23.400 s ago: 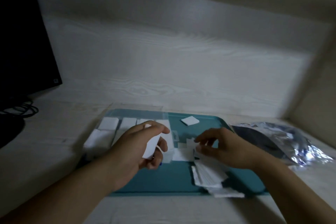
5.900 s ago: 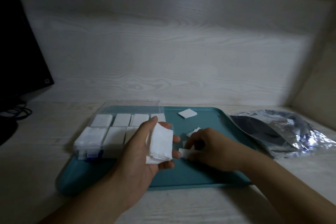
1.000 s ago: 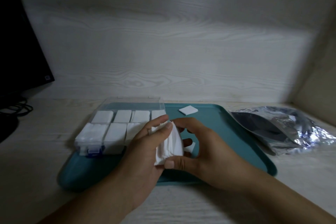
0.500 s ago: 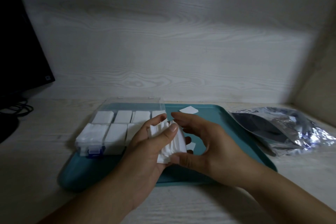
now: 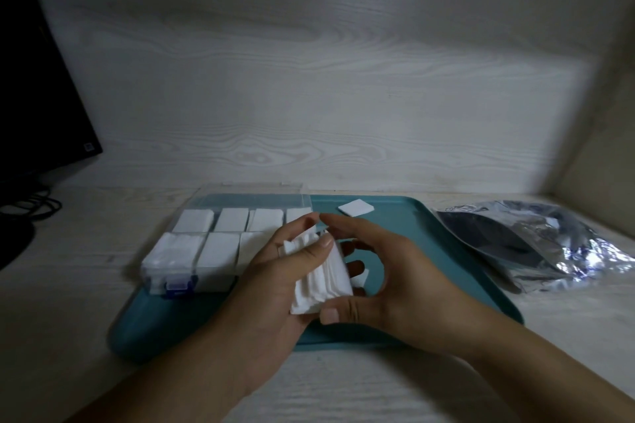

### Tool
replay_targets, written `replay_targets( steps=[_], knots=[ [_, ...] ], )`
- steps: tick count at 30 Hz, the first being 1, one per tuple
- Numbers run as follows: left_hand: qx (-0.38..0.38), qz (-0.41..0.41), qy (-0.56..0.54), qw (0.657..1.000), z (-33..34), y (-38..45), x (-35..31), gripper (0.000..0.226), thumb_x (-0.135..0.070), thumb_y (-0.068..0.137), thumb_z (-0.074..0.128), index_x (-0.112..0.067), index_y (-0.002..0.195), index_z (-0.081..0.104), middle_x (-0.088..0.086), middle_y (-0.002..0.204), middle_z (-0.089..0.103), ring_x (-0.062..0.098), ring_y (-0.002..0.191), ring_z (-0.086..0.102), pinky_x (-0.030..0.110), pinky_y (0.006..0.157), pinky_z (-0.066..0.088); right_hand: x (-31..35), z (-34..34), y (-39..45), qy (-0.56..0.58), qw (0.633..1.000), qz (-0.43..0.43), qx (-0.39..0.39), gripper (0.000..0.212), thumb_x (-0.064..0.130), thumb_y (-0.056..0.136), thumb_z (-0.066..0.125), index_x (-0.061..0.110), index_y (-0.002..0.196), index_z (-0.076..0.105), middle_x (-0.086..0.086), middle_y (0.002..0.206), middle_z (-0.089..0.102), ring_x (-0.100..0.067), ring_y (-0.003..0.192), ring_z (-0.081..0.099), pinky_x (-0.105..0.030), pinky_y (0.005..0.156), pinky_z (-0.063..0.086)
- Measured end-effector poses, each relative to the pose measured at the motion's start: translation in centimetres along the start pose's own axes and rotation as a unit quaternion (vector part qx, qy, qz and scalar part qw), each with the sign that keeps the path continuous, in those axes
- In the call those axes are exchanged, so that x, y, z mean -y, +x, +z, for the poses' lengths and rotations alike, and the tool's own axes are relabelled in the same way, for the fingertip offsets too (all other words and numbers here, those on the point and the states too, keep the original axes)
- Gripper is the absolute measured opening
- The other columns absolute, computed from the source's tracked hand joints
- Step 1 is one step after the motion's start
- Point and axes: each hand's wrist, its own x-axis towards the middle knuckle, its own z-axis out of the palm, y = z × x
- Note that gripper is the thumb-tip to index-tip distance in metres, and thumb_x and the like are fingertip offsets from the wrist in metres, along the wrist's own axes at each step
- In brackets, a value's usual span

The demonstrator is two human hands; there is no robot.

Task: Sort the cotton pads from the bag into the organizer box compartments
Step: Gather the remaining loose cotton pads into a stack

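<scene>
Stack of cotton pads (image 5: 321,276) lying fanned in the left hand (image 5: 275,288), thumb pressing across its top, fingers curling up behind. Right hand (image 5: 381,271) cupping the same stack, thumb under its near corner, fingertips arching over its far edge. Just left of the grip, one organizer box (image 5: 178,271) sitting on one teal tray (image 5: 446,271), seven pad-filled compartments showing, the rest hiding behind the hands. Beyond the grip, one loose pad (image 5: 355,217) lying on the tray; another small one (image 5: 359,280) peeking out between the hands. Well right of the grip, one silver bag (image 5: 536,244) resting on the table
</scene>
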Motion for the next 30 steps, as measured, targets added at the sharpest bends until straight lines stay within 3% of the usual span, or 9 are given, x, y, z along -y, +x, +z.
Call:
replay_targets(
  steps=[3,6,8,11,20,22,25,27,30],
  knots=[
    [-0.023,-0.006,-0.012,1.0,-0.1,-0.1,-0.3,0.051,-0.018,0.077,0.065,-0.023,0.127,0.064,0.014,0.122,0.068,0.034,0.1,0.071,0.04,0.067,0.059,-0.4,-0.7,0.1,0.008,1.0,0.004,0.018,0.09,0.044,0.07,0.083,0.038,0.145,0.036,0.023,0.137,0.05,0.01,0.127,0.043,-0.007,0.102,0.035],
    [-0.06,0.009,-0.045,0.997,-0.1,0.2,-1.1,0.04,-0.02,0.084,0.063,-0.017,0.123,0.066,0.022,0.119,0.068,0.035,0.096,0.072,0.046,0.071,0.061,-2.1,-1.4,0.7,0.035,0.997,0.037,-0.056,0.058,0.039,0.081,0.071,0.031,0.135,0.052,0.018,0.129,0.059,0.003,0.122,0.051,-0.021,0.105,0.039],
    [-0.081,0.024,-0.049,0.995,-0.1,0.4,-1.5,0.046,-0.021,0.079,0.065,-0.013,0.124,0.065,0.024,0.114,0.069,0.036,0.092,0.073,0.044,0.068,0.062,-3.6,-1.5,1.0,-0.094,0.991,0.079,-0.059,0.044,0.039,0.087,0.067,0.031,0.13,0.058,0.017,0.127,0.058,-0.002,0.12,0.053,-0.023,0.104,0.04],
    [-0.092,0.043,-0.043,0.994,-0.1,0.4,-1.6,0.055,-0.019,0.07,0.065,-0.01,0.123,0.063,0.019,0.107,0.072,0.031,0.084,0.075,0.038,0.059,0.061,-5.0,-0.6,1.1,-0.302,0.948,0.088,0.037,0.039,0.051,0.087,0.063,0.028,0.118,0.063,0.004,0.116,0.055,-0.016,0.109,0.05,-0.026,0.095,0.041],
    [-0.084,0.064,-0.016,0.994,-0.5,0.6,-1.1,0.046,-0.017,0.067,0.062,-0.007,0.112,0.066,0.021,0.105,0.072,0.032,0.081,0.074,0.039,0.063,0.062,-5.0,-0.4,1.5,-0.326,0.934,0.144,-0.038,0.025,0.042,0.088,0.064,0.018,0.084,0.071,0.001,0.089,0.059,-0.017,0.084,0.056,-0.032,0.075,0.046],
    [-0.094,0.08,-0.001,0.992,-0.5,0.8,-0.9,0.044,-0.016,0.066,0.063,-0.007,0.109,0.067,0.02,0.105,0.072,0.031,0.08,0.074,0.039,0.063,0.062,-4.2,-0.9,1.3,-0.277,0.945,0.147,-0.094,0.027,0.039,0.088,0.065,0.016,0.075,0.069,0.003,0.075,0.062,-0.012,0.068,0.057,-0.03,0.064,0.046],
    [-0.107,0.108,0.021,0.988,-0.5,0.9,-0.6,0.04,-0.015,0.063,0.065,-0.01,0.103,0.069,0.018,0.103,0.073,0.029,0.084,0.074,0.038,0.061,0.062,-2.0,-1.3,1.2,-0.041,0.972,0.127,-0.193,0.03,0.032,0.088,0.068,0.012,0.065,0.067,0.006,0.055,0.058,-0.002,0.049,0.048,-0.017,0.051,0.039],
    [-0.107,0.12,0.047,0.986,-0.6,0.9,-0.3,0.039,-0.017,0.064,0.066,-0.015,0.102,0.071,0.013,0.103,0.074,0.026,0.089,0.074,0.033,0.061,0.06,-0.5,-0.6,1.0,0.067,0.975,0.096,-0.189,0.028,0.025,0.089,0.068,0.009,0.067,0.068,0.005,0.056,0.058,-0.002,0.052,0.048,-0.014,0.053,0.038],
    [-0.111,0.135,0.115,0.978,-0.7,0.8,0.1,0.034,-0.025,0.066,0.069,-0.023,0.1,0.074,0.006,0.103,0.075,0.025,0.096,0.071,0.038,0.077,0.058,0.1,1.5,0.3,0.071,0.987,0.06,-0.128,0.022,0.027,0.091,0.065,0.017,0.072,0.068,0.011,0.061,0.06,0.0,0.051,0.048,-0.012,0.052,0.036]
  ],
)
